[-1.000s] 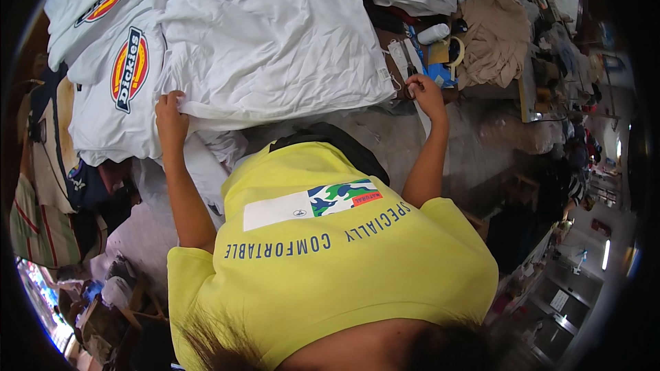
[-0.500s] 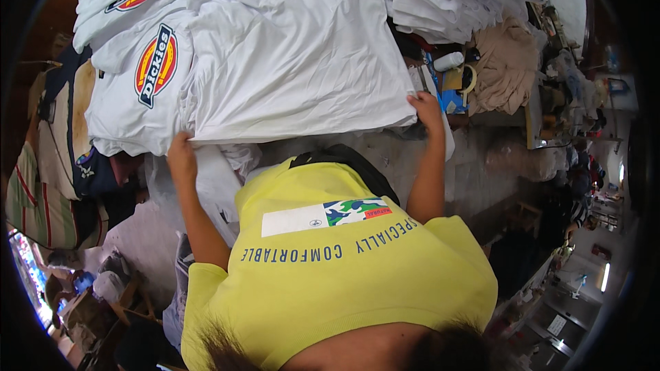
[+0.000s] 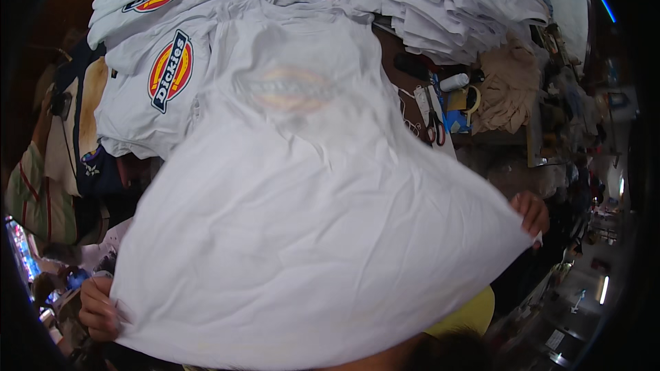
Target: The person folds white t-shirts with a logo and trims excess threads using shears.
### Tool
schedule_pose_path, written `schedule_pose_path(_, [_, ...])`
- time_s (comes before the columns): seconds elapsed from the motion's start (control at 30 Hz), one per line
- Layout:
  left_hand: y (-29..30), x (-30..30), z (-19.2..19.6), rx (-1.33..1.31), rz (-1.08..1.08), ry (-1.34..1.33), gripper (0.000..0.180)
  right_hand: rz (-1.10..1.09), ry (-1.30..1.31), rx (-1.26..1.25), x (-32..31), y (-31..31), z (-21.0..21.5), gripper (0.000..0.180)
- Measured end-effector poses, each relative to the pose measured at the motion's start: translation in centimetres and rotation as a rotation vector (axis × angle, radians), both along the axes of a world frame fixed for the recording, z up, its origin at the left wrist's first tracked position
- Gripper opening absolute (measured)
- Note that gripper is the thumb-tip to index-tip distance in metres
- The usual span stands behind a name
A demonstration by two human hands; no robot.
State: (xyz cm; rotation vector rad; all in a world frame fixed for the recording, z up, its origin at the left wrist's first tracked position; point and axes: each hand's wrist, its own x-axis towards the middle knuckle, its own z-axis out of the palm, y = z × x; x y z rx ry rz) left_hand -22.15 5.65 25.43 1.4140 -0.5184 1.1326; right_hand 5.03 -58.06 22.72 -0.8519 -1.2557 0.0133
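A white T-shirt (image 3: 302, 233) is stretched wide by its hem and lifted toward me, covering most of my yellow top. Through its cloth a faint red and yellow print shows. At the lower left, my left hand (image 3: 100, 308) is closed on one hem corner. My right hand (image 3: 529, 214) grips the other corner, farther out to the right and higher. The shirt's upper end still lies on the table among other white shirts. Beside it on the left is a white shirt with a bright oval logo (image 3: 170, 72).
Stacked white shirts (image 3: 454, 7) fill the back right. Red-handled scissors (image 3: 435, 129), a roll of tape (image 3: 473, 99), a white cylindrical roll (image 3: 454, 82) and a beige cloth heap (image 3: 509, 89) lie right of the shirt. Dark and striped cloth (image 3: 51, 199) hangs at the left.
Both hands have pulled the hem up and toward me and spread farther apart. The shirt has slid nearer, uncovering the scissors and another printed shirt behind.
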Motion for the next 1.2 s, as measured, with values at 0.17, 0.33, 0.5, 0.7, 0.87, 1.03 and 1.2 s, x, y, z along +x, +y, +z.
schedule_pose_path(0.17, [1.8,15.9,0.5,0.015,-0.396,0.260,0.010,-0.658,0.438,-0.090,8.9,7.0,-2.3,0.042])
schedule_pose_path(0.33, [3.5,27.7,-9.5,-0.647,-0.425,1.072,0.038,-0.522,0.988,-0.396,16.8,17.0,-9.4,0.061])
schedule_pose_path(0.5, [2.5,22.8,-21.2,-0.955,-0.642,1.520,0.075,-0.295,1.378,-0.815,11.4,11.7,-22.5,0.062])
schedule_pose_path(0.7, [-0.8,13.1,-26.3,-0.125,-0.263,1.693,0.047,-0.142,0.908,-1.564,7.7,9.0,-22.3,0.038])
schedule_pose_path(0.87, [1.8,16.2,-14.8,0.047,-0.164,1.272,0.028,-0.387,0.753,-0.864,12.3,7.3,-16.7,0.025])
schedule_pose_path(1.03, [2.4,14.5,-4.6,-0.337,-0.129,0.651,0.028,-0.158,0.524,0.027,19.9,8.8,-10.3,0.033])
schedule_pose_path(1.2, [3.2,10.9,2.8,-0.323,0.187,0.258,0.031,-0.352,0.401,-0.013,24.0,8.5,-0.3,0.041])
